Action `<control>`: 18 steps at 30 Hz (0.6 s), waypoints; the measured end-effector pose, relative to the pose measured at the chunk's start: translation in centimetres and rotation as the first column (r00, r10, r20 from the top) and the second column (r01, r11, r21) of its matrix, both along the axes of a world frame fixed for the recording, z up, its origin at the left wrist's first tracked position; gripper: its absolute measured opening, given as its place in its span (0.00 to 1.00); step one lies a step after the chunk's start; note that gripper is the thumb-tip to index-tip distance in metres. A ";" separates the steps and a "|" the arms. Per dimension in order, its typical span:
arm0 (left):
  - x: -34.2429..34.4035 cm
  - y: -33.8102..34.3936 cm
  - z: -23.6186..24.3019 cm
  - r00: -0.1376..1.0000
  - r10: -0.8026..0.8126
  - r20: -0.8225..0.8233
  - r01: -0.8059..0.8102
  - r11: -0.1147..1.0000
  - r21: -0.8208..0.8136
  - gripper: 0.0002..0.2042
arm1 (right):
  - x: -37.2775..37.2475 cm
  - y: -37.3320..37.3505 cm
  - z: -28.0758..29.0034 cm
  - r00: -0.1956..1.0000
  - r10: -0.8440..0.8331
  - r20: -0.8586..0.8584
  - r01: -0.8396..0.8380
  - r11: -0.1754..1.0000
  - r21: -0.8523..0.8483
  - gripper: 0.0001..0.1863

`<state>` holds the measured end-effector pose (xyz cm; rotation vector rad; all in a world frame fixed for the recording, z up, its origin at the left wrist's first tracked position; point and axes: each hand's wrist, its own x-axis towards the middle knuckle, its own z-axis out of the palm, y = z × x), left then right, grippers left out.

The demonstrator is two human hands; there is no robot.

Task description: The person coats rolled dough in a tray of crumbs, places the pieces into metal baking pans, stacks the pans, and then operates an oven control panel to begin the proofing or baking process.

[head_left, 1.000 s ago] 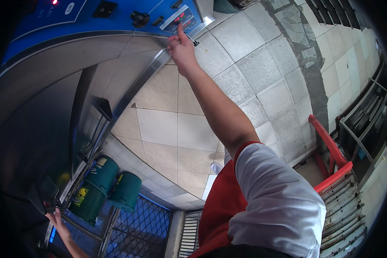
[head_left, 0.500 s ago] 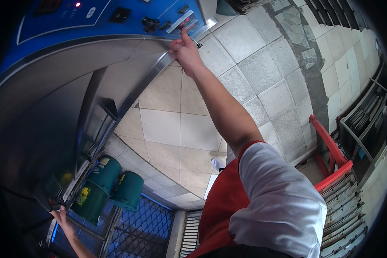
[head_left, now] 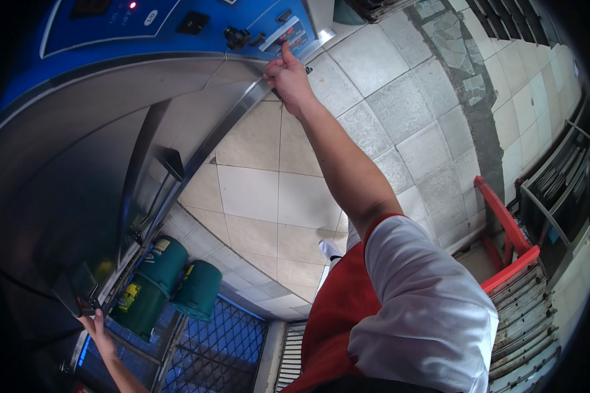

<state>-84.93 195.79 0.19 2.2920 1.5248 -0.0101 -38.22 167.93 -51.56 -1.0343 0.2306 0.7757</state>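
Round green buckets (head_left: 197, 288) sit near the left hand (head_left: 100, 334), grip unclear; the unclenched right hand (head_left: 290, 80) points at the blue panel's (head_left: 157, 42) right-edge display (head_left: 288, 33).

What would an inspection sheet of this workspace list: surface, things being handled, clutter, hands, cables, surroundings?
Surface: tiled floor, beige and grey.
Job's things: steel machine with blue panel; its display shows red digits.
Clutter: three green buckets beside the machine.
Hands: right hand, index finger at the display; left hand at a dark fitting on the machine, grip unclear.
Cables: nothing seen.
Surroundings: red frame and slatted metal rack at right; crossed-bar grille at lower left.
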 end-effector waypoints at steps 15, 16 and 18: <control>0.2 -0.2 -0.2 0.999 0.026 0.020 -0.026 1.000 0.005 0.36 | -0.2 0.2 -0.1 1.000 -0.023 -0.013 0.024 0.999 0.041 0.49; -0.1 0.0 -0.1 1.000 0.021 0.015 -0.021 1.000 0.004 0.36 | -0.2 0.2 -0.2 1.000 -0.027 -0.015 0.027 0.999 0.046 0.49; -0.1 0.1 -0.2 1.000 0.003 0.020 -0.003 1.000 0.003 0.36 | -0.1 0.2 -0.4 1.000 -0.021 -0.003 0.021 0.999 0.036 0.49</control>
